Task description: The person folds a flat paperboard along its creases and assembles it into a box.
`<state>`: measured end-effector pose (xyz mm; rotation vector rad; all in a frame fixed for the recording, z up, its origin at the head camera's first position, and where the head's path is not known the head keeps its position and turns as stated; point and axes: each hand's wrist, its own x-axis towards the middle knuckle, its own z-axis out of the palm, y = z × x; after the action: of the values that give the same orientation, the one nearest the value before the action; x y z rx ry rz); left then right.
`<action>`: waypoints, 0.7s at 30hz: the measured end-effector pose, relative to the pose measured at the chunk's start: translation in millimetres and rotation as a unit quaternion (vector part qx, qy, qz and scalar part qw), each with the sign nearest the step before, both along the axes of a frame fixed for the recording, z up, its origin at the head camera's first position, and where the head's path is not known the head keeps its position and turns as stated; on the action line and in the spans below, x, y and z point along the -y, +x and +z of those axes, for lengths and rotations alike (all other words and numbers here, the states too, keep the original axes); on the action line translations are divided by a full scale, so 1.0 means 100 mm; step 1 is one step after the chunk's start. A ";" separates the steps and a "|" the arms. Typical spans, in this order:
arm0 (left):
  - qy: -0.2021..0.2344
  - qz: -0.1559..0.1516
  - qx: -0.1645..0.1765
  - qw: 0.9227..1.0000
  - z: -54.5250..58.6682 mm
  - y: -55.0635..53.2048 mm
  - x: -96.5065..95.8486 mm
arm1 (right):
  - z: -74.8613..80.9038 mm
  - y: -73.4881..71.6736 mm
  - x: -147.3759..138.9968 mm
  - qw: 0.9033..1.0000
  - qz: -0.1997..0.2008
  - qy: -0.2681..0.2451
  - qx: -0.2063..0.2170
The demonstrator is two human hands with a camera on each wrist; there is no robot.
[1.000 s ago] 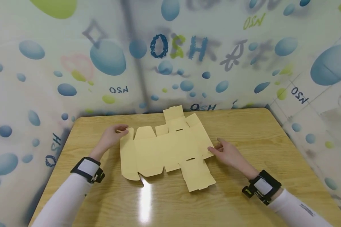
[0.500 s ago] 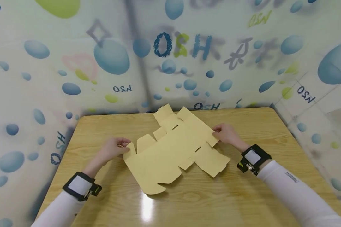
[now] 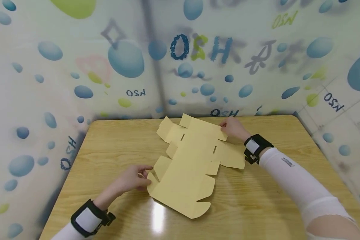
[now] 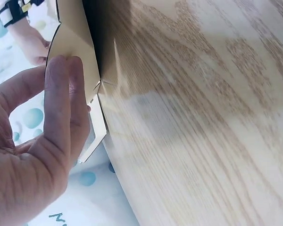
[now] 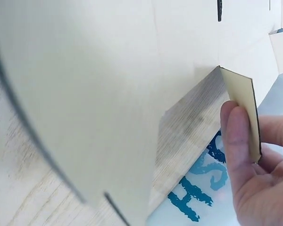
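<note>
A flat, unfolded cardboard box blank (image 3: 189, 160), pale yellow with flaps and two slots, slants across the table in the head view. My left hand (image 3: 135, 178) pinches a small flap at its near left corner. Up close in the left wrist view, the fingers (image 4: 58, 103) lie against the card, which stands tilted above the wood. At the far right corner my right hand (image 3: 234, 128) pinches another flap; the right wrist view has this flap (image 5: 243, 94) bent up between thumb and fingers. Side flaps (image 3: 229, 155) spread out along both long edges.
The blank lies over a wooden table (image 3: 114, 143) whose far edge meets a wall (image 3: 123, 103) with blue and green spots and lettering. Light reflects off the tabletop (image 3: 158, 216) near the front.
The blank has turned counterclockwise in the head view. My left hand has come nearer with one end, while my right hand has gone toward the back with the other.
</note>
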<state>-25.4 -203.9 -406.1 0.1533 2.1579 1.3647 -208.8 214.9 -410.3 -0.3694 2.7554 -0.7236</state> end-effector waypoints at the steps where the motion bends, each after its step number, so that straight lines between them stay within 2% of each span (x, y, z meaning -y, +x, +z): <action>1: -0.002 -0.001 0.000 1.000 0.00 -0.01 -0.01 | -0.01 -0.01 -0.01 1.000 0.000 0.000 -0.001; 4: -0.028 0.001 -0.008 1.000 -0.01 -0.04 0.00 | -0.02 0.00 -0.02 1.000 -0.004 -0.001 0.002; 6: -0.064 0.006 -0.029 0.997 -0.02 -0.08 0.01 | -0.02 0.03 -0.01 1.000 -0.009 -0.006 0.000; 11: -0.147 0.019 -0.110 0.983 -0.06 -0.21 0.00 | -0.02 0.21 -0.03 0.999 -0.025 0.018 -0.041; 13: -0.161 0.020 -0.132 0.978 -0.07 -0.26 -0.02 | -0.03 0.29 -0.03 0.997 -0.032 0.042 -0.051; 18: -0.195 0.012 -0.152 0.969 -0.11 -0.38 -0.09 | -0.04 0.53 -0.06 0.996 -0.043 0.069 -0.040; 21: -0.206 0.002 -0.149 0.967 -0.14 -0.44 -0.11 | -0.06 0.65 -0.12 0.996 -0.049 0.064 -0.032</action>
<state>-69.5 -192.6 -420.0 0.2001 2.6427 0.9095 -144.2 226.8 -416.4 -0.2376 2.8798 -0.5621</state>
